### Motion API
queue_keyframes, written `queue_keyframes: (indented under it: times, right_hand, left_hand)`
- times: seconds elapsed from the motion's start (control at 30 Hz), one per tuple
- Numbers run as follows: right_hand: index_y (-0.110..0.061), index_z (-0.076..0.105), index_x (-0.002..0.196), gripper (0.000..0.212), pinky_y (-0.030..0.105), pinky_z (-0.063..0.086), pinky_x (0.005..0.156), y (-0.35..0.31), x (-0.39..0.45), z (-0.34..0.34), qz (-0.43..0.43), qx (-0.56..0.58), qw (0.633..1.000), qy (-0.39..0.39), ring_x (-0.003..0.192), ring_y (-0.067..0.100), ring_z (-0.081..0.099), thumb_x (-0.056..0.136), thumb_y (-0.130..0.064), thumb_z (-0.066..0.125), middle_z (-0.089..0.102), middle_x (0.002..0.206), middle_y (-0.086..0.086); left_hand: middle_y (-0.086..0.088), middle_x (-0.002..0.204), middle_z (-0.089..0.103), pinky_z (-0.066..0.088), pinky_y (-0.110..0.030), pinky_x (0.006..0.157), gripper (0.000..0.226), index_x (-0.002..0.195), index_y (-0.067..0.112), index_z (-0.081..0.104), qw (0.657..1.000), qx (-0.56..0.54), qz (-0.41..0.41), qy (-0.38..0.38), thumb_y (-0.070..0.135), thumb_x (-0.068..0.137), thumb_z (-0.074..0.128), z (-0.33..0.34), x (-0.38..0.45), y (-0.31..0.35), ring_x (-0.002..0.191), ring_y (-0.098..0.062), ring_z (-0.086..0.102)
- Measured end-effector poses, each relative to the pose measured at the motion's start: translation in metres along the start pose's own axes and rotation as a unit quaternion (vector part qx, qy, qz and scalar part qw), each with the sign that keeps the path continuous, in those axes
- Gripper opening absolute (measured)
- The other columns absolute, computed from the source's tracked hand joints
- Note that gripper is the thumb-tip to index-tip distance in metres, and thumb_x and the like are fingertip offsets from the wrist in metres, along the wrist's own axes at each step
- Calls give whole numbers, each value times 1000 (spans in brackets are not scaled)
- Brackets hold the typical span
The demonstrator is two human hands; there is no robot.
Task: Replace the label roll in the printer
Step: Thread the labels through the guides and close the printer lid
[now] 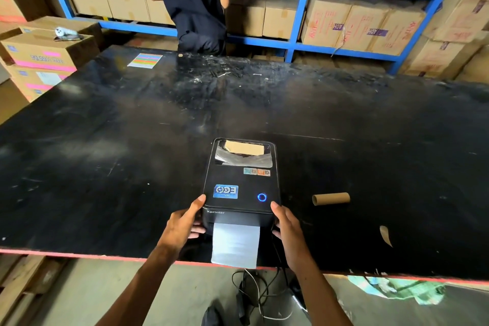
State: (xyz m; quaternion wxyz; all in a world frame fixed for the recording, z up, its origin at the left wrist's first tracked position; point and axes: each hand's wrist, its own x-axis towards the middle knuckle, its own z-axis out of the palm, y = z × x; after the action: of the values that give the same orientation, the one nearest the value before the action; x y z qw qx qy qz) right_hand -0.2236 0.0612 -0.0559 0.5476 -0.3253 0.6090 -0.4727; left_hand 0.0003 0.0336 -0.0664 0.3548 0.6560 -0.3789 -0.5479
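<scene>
A black label printer (pixel 239 182) stands near the front edge of the black table (pixel 132 140), lid closed, with a blue ring light lit on top. A strip of white labels (pixel 235 243) hangs out of its front slot. Through the lid window a roll shows inside. My left hand (pixel 185 222) grips the printer's front left corner, thumb on top. My right hand (pixel 287 230) grips the front right corner the same way. An empty cardboard core (pixel 330 198) lies on the table to the right of the printer.
A torn brown paper scrap (pixel 385 235) lies at the right front. A coloured sheet (pixel 145 60) lies at the far side. A person in dark clothes (pixel 193 0) stands behind the table at blue shelves of cartons. Boxes are stacked left. Cables (pixel 254 291) hang below the table edge.
</scene>
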Motion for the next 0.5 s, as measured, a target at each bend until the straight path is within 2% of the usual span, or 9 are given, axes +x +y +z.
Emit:
queue_keyframes:
  times: [0.3,0.5]
  right_hand:
    - [-25,53,111,19,31,40,94,-1,-1,1,-9,-1,1000,0,89,0,53,93,-31,50,57,98,-20]
    - [-23,54,109,17,27,45,84,-2,-1,1,-13,3,1000,2,85,1,54,94,-28,49,58,94,-17]
  left_hand:
    - [-13,91,75,53,-31,66,55,96,7,73,1000,-2,11,0,56,87,49,1,1,-2,83,-28,71]
    - [-12,87,77,56,-35,72,55,91,8,74,1000,-1,14,4,58,85,51,0,2,-4,83,-28,72]
